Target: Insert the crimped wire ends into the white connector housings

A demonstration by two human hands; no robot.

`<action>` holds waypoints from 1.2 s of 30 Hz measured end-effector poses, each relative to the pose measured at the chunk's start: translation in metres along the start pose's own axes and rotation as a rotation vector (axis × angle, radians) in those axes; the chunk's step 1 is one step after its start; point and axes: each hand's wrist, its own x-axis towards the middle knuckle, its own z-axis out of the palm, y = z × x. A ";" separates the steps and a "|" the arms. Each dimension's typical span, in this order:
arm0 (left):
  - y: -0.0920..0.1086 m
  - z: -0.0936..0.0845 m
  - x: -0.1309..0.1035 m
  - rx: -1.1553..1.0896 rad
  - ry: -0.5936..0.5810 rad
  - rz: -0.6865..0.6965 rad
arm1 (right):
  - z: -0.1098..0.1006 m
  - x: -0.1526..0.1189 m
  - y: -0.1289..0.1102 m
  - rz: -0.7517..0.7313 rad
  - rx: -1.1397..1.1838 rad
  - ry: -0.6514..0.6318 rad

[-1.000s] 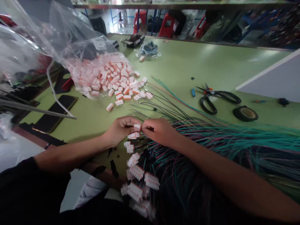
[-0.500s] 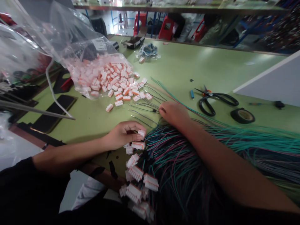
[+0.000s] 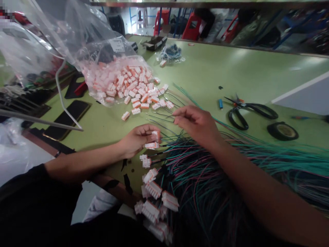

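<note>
My left hand [image 3: 140,138] pinches a white and orange connector [image 3: 156,134] between thumb and fingers at the centre. Just under it lies another connector [image 3: 152,145] with wires running off to the right. To the right, my right hand [image 3: 194,120] is closed on a thin dark wire [image 3: 164,118], whose bare end points left. More loose wire ends lie around those fingertips. Beneath my right forearm spreads a large bundle of green, pink and dark wires [image 3: 252,159]. Several wired connectors [image 3: 153,189] hang in a cluster at the bottom centre.
A clear bag [image 3: 102,73] spills many connectors [image 3: 133,80] at the upper left. A phone [image 3: 67,120] lies left. Black-handled scissors [image 3: 241,109], a blue piece [image 3: 220,103] and black tape [image 3: 282,131] lie right. A small black box [image 3: 155,43] stands at the back.
My right hand has turned and now pinches a wire, its fingers more visible. My left hand has raised its connector slightly. The view has shifted, moving the table's things to the right.
</note>
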 end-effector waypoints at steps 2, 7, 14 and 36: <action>0.001 -0.001 0.001 -0.043 0.000 -0.016 | 0.004 -0.009 -0.013 -0.153 -0.008 -0.101; 0.001 -0.003 0.002 -0.119 -0.018 -0.022 | 0.005 -0.015 -0.016 -0.251 -0.057 -0.153; 0.000 -0.006 0.003 -0.119 -0.037 -0.030 | 0.006 -0.014 -0.008 -0.203 -0.076 -0.166; 0.001 -0.004 0.003 -0.092 -0.010 -0.039 | 0.009 -0.017 -0.011 -0.177 -0.220 -0.181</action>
